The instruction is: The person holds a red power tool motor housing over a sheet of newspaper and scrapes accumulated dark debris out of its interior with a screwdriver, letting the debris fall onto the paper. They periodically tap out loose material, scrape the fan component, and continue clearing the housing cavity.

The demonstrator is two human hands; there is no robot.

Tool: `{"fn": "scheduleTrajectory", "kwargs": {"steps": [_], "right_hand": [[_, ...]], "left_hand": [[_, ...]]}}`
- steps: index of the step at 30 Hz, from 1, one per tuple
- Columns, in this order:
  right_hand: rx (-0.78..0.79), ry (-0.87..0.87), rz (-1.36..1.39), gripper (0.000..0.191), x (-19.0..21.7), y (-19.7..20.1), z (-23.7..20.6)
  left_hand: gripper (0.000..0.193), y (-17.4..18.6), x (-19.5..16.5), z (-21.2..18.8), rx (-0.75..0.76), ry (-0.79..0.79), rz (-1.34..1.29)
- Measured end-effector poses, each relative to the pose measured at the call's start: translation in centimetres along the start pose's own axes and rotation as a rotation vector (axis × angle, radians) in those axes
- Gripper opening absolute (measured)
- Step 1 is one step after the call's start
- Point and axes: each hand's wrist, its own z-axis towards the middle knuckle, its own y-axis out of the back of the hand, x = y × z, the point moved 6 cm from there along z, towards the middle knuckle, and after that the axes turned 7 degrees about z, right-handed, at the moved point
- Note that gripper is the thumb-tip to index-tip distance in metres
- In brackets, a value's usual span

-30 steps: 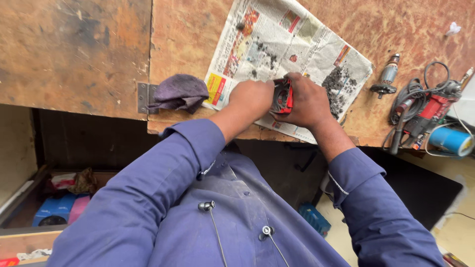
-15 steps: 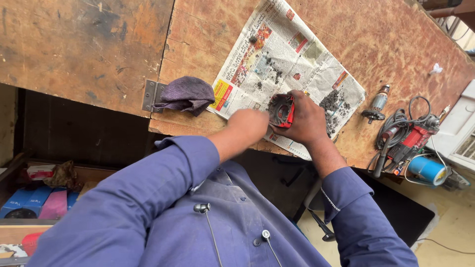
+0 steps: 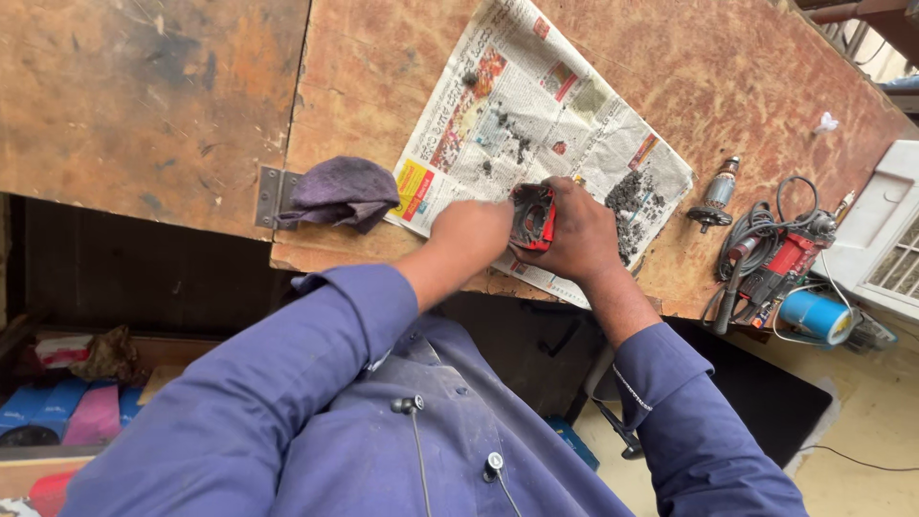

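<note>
Bench clutter lying around me

A purple rag (image 3: 340,191) is sitting left; what looks like a motor armature (image 3: 716,194) and a blue tape roll (image 3: 814,316) are lying right.

a repair workshop: a scarred wooden worktop (image 3: 172,105), grime-spattered newspaper (image 3: 536,124) spread as a work mat, a loose motor armature (image 3: 716,194) (pulled from a power tool), a red corded tool (image 3: 780,263), and a dirty rag (image 3: 340,191).

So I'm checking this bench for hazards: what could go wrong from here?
1. The red tool housing is gripped in the right hand near the workbench edge, while the left hand works at it; a slip could drop it.
2. Dark debris on the newspaper could scatter.
3. The red power tool and its tangled cord sit at the corner and might get snagged.
</note>
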Motion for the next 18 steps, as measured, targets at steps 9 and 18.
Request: {"fn": "scheduleTrajectory", "kwargs": {"steps": [9,18], "right_hand": [[-0.020,0.029,-0.022,0.088,-0.6,-0.5,-0.8],[-0.060,0.074,-0.034,0.088,-0.3,-0.8,-1.2]], "left_hand": [[0.021,-0.8,0.2,0.6,0.122,-0.022,0.044],[0.022,-1.1,0.4,0.7,0.236,-0.004,0.049]]}}
